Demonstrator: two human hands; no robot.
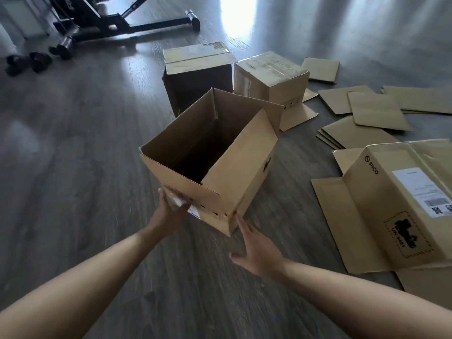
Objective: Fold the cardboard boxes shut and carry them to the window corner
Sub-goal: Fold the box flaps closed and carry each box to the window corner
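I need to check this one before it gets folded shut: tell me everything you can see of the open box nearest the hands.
The open box is plain brown corrugated cardboard, tilted, its top flaps standing up and its dark inside showing nothing. A white label and black print mark the near side. The left hand holds its near lower edge; the right hand, fingers straight, touches its lower near corner. It sits above the grey wood floor.

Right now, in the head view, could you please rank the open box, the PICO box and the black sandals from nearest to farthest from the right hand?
1. The open box: the right hand lies against its near corner, fingers straight.
2. The PICO box: on the floor to the right of that hand.
3. The black sandals: far left, near the black frame.
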